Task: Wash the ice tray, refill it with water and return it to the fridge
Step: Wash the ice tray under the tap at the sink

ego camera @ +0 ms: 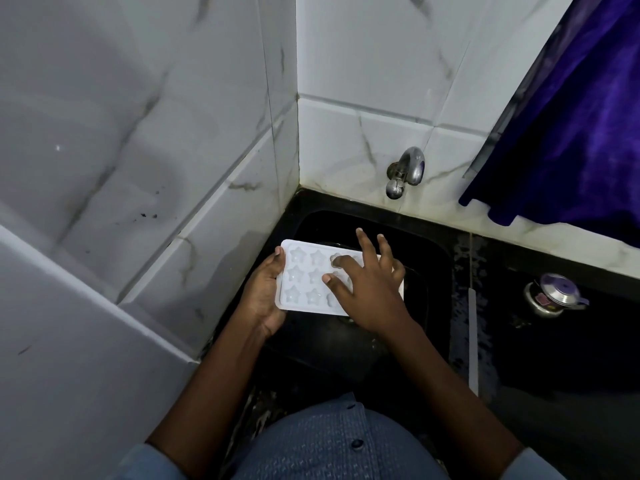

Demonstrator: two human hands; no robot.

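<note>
While the left grip (265, 292) clamps the left end of the ice tray (304, 277) over the black sink (427, 268), I would rub the right grip (367, 292), fingers spread open on the star cells, through every cell, pressing lightly to avoid tipping it.

There was one white plastic ice tray (304, 282); two hands, a left hand (265, 296) and a right hand (369, 289); one chrome wall tap (408, 169); one black sink (427, 251); one purple velvet cloth (571, 133); one small steel pot (554, 295).
</note>
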